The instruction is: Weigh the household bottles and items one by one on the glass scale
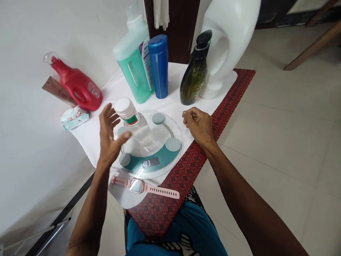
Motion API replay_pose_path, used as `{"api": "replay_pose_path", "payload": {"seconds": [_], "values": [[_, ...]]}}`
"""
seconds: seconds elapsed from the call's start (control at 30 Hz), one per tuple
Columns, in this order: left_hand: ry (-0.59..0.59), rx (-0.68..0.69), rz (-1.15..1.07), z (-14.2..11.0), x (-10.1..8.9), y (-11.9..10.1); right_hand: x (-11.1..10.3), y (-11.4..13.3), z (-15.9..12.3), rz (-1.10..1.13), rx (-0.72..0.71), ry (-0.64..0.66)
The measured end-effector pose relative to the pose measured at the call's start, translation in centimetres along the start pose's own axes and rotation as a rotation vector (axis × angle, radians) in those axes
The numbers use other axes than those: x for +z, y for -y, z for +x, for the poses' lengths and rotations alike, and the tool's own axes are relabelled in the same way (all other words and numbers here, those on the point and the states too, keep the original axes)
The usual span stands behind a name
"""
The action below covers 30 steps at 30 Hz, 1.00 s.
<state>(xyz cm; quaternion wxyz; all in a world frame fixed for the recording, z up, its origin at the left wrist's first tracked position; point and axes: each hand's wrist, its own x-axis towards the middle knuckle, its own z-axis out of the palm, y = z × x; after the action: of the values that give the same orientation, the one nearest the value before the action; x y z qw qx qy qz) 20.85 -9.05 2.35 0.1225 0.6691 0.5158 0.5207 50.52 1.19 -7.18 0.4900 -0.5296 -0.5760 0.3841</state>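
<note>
A clear bottle with a white cap and a green and red label stands on a round glass weighing scale with a teal band and a small display. Beside the bottle's left side, my left hand is open, thumb and fingers spread apart. To the right of the scale, my right hand rests near the table's edge with its fingers curled in; I see nothing in them. A pink-strapped smartwatch lies in front of the scale.
At the back stand a green liquid bottle, a blue flask, a dark pump bottle and a large white jug. A red detergent bottle, a brown box and a wipes pack sit by the left wall.
</note>
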Motion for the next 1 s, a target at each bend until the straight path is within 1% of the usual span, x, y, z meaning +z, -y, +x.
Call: {"api": "replay_pose_path", "payload": {"seconds": [0.1, 0.17, 0.23, 0.33, 0.4, 0.5, 0.57, 0.63, 0.7, 0.8, 0.9, 1.0], "values": [[-0.065, -0.03, -0.031, -0.1, -1.7, 0.4, 0.1, -0.1, 0.0, 0.006, 0.004, -0.002], [-0.064, -0.047, -0.032, -0.3, -2.1, 0.4, 0.1, -0.1, 0.0, 0.008, 0.005, -0.006], [-0.016, -0.06, -0.013, -0.4, -1.7, 0.1, 0.1, -0.1, 0.0, 0.008, 0.004, -0.008], [0.121, -0.111, 0.057, -0.7, 0.0, -0.7, 0.1, -0.2, 0.0, 0.01, 0.001, -0.004], [0.177, -0.161, 0.089, -0.9, 1.1, -1.2, 0.1, -0.2, 0.0, 0.011, 0.003, -0.004], [0.161, -0.205, 0.111, -1.1, 2.1, -1.6, 0.1, -0.3, 0.0, 0.006, 0.004, -0.01], [0.119, -0.214, 0.127, -0.9, 2.2, -1.5, 0.1, -0.3, 0.1, 0.004, 0.007, -0.004], [0.055, -0.22, 0.131, -0.1, 2.0, -0.9, 0.0, -0.3, 0.1, 0.003, 0.009, 0.006], [-0.029, -0.202, 0.104, 1.5, 1.7, 0.2, -0.1, -0.2, 0.1, 0.001, 0.008, 0.012], [-0.141, -0.13, 0.081, 5.2, 1.6, 3.1, -0.1, -0.1, 0.1, -0.008, 0.003, 0.013], [-0.179, -0.094, 0.125, 9.1, 2.1, 7.0, -0.2, 0.0, 0.2, -0.012, 0.013, 0.02], [-0.168, -0.118, 0.172, 11.7, 3.3, 10.6, -0.3, 0.1, 0.3, -0.012, 0.027, 0.034]]}}
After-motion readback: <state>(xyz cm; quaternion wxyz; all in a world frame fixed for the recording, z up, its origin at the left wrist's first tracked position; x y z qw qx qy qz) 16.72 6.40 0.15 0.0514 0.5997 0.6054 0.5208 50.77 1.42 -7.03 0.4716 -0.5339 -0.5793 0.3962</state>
